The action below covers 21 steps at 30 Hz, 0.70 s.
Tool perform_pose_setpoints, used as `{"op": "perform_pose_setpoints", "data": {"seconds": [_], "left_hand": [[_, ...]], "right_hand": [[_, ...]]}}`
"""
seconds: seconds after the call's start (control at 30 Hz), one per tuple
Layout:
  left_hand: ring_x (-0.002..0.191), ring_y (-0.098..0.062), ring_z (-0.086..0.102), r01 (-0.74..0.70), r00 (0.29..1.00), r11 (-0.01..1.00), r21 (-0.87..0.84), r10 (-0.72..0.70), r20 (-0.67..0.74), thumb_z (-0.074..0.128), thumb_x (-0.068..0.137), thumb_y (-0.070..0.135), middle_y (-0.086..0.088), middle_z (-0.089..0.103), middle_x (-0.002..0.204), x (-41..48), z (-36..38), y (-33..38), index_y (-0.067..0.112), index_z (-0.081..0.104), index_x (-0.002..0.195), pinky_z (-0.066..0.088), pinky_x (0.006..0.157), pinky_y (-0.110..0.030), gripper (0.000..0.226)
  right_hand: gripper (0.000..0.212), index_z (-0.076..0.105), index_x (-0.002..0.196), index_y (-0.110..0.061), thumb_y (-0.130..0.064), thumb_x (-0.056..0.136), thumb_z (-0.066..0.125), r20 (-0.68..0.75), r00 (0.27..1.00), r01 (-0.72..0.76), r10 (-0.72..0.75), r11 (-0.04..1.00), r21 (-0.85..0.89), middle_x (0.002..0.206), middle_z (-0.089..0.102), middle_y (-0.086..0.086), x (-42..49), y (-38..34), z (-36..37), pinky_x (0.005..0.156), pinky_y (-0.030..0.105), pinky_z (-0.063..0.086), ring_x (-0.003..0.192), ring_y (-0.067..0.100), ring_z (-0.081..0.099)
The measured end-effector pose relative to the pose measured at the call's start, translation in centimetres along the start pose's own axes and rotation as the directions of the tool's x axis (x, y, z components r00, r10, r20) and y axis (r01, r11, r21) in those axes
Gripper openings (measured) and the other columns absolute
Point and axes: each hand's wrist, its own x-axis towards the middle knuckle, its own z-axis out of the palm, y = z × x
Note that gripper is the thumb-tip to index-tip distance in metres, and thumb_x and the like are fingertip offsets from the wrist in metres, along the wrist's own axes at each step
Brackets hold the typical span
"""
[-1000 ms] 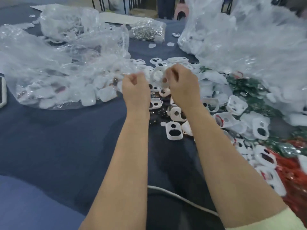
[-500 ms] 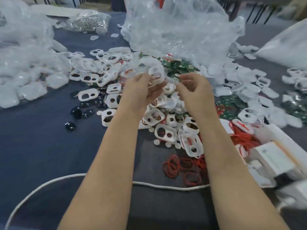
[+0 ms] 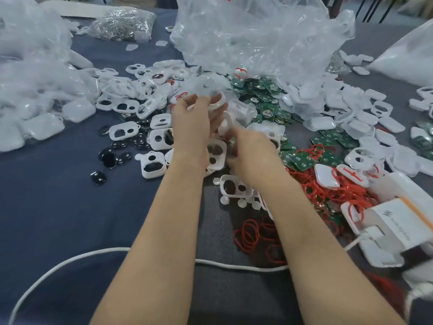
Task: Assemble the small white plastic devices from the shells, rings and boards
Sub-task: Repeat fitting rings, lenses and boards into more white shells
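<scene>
The right hand [image 3: 253, 151] was smeared by motion and its fingertips were hidden behind its own back, down against the pile, so whether anything was pinched there could not be told. The left hand [image 3: 192, 120] was seen more clearly: its fingers were curled round a white shell [image 3: 217, 103], held just above the heap of loose shells [image 3: 121, 133] at mid-table. A pale piece between the two hands was too blurred to be named. The right edge was cut through a white bag [image 3: 410, 57], and the inside of a blurred white box [image 3: 396, 226] could not be made out.

Against half a second before, the right hand was found lower and closer in, dropped beneath the left rather than level with it. The left was kept raised, its shell still gripped.

The big clear bag [image 3: 257, 38] at the back was slumped open, with white shells spilled from it beside the green boards [image 3: 264, 97]. More white shells were packed in the clear bags [image 3: 35, 95] on the left, and small metal parts were bunched in a smaller bag [image 3: 121, 19] far back. On the blue table [image 3: 46, 207], red rings [image 3: 251, 233] were strewn beside the right forearm, and a white cable [image 3: 112, 249] was laid across under both arms
</scene>
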Motion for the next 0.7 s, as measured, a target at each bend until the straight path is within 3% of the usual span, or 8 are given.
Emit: {"op": "perform_pose_setpoints", "data": {"seconds": [0.07, 0.13, 0.23, 0.3, 0.4, 0.57, 0.63, 0.7], "left_hand": [[0.078, -0.018, 0.072, -0.092, 0.993, 0.995, -0.034, 0.09, -0.074, 0.048, 0.097, 0.004, -0.003, 0.07, 0.087, 0.0, -0.1, 0.3, 0.009, 0.047, 0.103, 0.056, 0.07, -0.026, 0.009], [0.079, -0.017, 0.071, -0.169, 0.977, 0.984, -0.065, 0.158, -0.14, 0.048, 0.098, 0.006, -0.002, 0.069, 0.088, -0.1, -0.4, 0.5, 0.013, 0.046, 0.095, 0.054, 0.065, -0.023, 0.007], [0.081, -0.017, 0.071, -0.191, 0.97, 0.978, -0.082, 0.175, -0.167, 0.047, 0.098, 0.007, -0.002, 0.068, 0.089, -0.1, -0.9, 0.6, 0.015, 0.046, 0.092, 0.054, 0.066, -0.022, 0.01], [0.081, -0.017, 0.072, -0.171, 0.977, 0.982, -0.078, 0.159, -0.141, 0.047, 0.097, 0.006, -0.003, 0.068, 0.091, -0.1, -0.9, 0.4, 0.011, 0.047, 0.097, 0.056, 0.071, -0.024, 0.005], [0.08, -0.016, 0.073, -0.144, 0.984, 0.989, -0.044, 0.138, -0.114, 0.049, 0.097, 0.008, -0.004, 0.07, 0.09, -0.1, -1.0, 0.0, 0.005, 0.049, 0.109, 0.058, 0.078, -0.027, 0.012], [0.078, -0.015, 0.073, -0.115, 0.989, 0.993, -0.02, 0.112, -0.097, 0.048, 0.098, 0.008, -0.005, 0.068, 0.091, -0.1, -0.9, -0.2, 0.005, 0.048, 0.11, 0.057, 0.071, -0.024, 0.013], [0.078, -0.015, 0.073, -0.116, 0.989, 0.993, -0.011, 0.114, -0.091, 0.048, 0.098, 0.009, -0.006, 0.068, 0.091, -0.2, -0.8, -0.2, 0.007, 0.047, 0.107, 0.057, 0.071, -0.023, 0.009], [0.078, -0.015, 0.073, -0.112, 0.99, 0.994, -0.012, 0.111, -0.092, 0.048, 0.098, 0.009, -0.005, 0.068, 0.09, -0.3, -0.7, -0.2, 0.011, 0.048, 0.103, 0.057, 0.071, -0.023, 0.006]], "right_hand": [[0.031, 0.06, 0.114, -0.017, -0.005, 0.087, 0.054, -0.106, 0.994, 0.022, -0.012, 0.995, 0.093, 0.095, 0.066, 0.008, 0.2, -0.3, 1.0, 0.076, 0.039, 0.05, 0.09, 0.029, 0.06], [0.029, 0.061, 0.114, -0.018, -0.006, 0.089, 0.054, -0.124, 0.991, -0.009, 0.042, 0.965, 0.261, 0.089, 0.065, 0.002, 0.4, -0.1, 1.1, 0.079, 0.035, 0.05, 0.089, 0.025, 0.06], [0.025, 0.06, 0.114, -0.016, -0.012, 0.089, 0.059, -0.181, 0.977, -0.03, 0.115, 0.908, 0.418, 0.077, 0.058, -0.01, 0.5, 0.5, 0.6, 0.07, 0.013, 0.043, 0.075, 0.009, 0.059], [0.024, 0.062, 0.111, -0.017, -0.012, 0.088, 0.058, -0.193, 0.972, -0.043, 0.137, 0.905, 0.422, 0.074, 0.058, -0.012, 0.6, 0.9, 0.3, 0.066, 0.008, 0.041, 0.069, 0.003, 0.056], [0.025, 0.068, 0.103, -0.019, -0.009, 0.086, 0.053, -0.185, 0.969, -0.086, 0.165, 0.923, 0.375, 0.074, 0.058, -0.008, 0.6, 1.6, -0.1, 0.072, 0.024, 0.046, 0.07, 0.011, 0.055], [0.025, 0.07, 0.102, -0.021, -0.01, 0.088, 0.053, -0.217, 0.953, -0.126, 0.212, 0.927, 0.354, 0.081, 0.063, -0.003, 0.5, 2.3, -0.4, 0.069, 0.024, 0.042, 0.071, 0.014, 0.054], [0.022, 0.069, 0.107, -0.021, -0.016, 0.092, 0.054, -0.215, 0.951, -0.149, 0.221, 0.939, 0.31, 0.092, 0.066, 0.003, 0.6, 2.3, -0.6, 0.073, 0.024, 0.041, 0.081, 0.018, 0.057], [0.033, 0.061, 0.121, -0.022, -0.012, 0.091, 0.052, -0.229, 0.946, -0.176, 0.228, 0.958, 0.227, 0.108, 0.061, 0.008, 0.5, 2.4, -0.9, 0.077, 0.025, 0.036, 0.097, 0.021, 0.054]]}}
